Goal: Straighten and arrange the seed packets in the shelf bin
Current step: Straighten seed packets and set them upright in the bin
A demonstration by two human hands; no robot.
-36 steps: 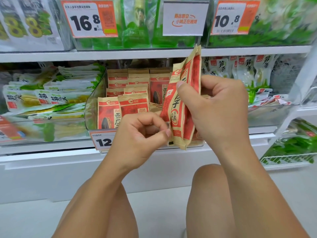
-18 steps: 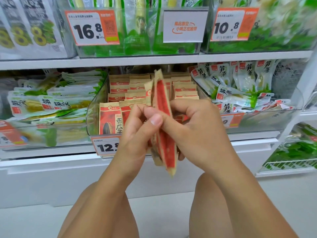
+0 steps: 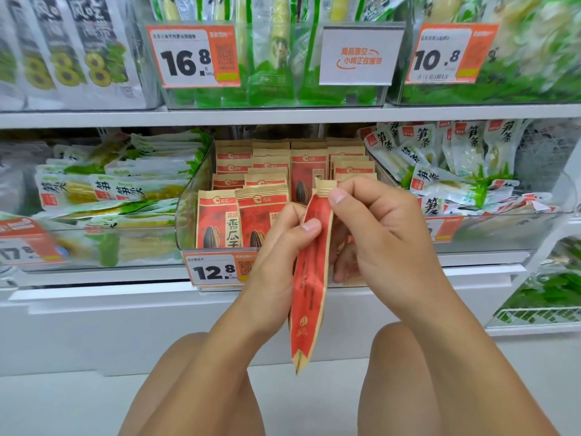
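Note:
A red and tan seed packet [image 3: 311, 287] hangs edge-on in front of the clear shelf bin [image 3: 188, 212]. My right hand [image 3: 380, 234] pinches its top end between thumb and fingers. My left hand [image 3: 276, 256] pinches its left side a little lower, thumb on the red face. Inside the bin stand several more seed packets [image 3: 239, 218] in upright rows, front ones showing a sunflower seed picture. The bin's right half is hidden behind my hands.
A 12.8 price tag [image 3: 217, 272] hangs on the bin front. Green and white snack packs [image 3: 125, 184] fill the left bin, similar packs [image 3: 452, 165] the right one. The upper shelf [image 3: 283, 116] carries more bins. My knees are below, over the pale floor.
The packet has come lower and turned edge-on to me. My left hand went from hanging beside it to pinching its side. The view has shifted slightly upward.

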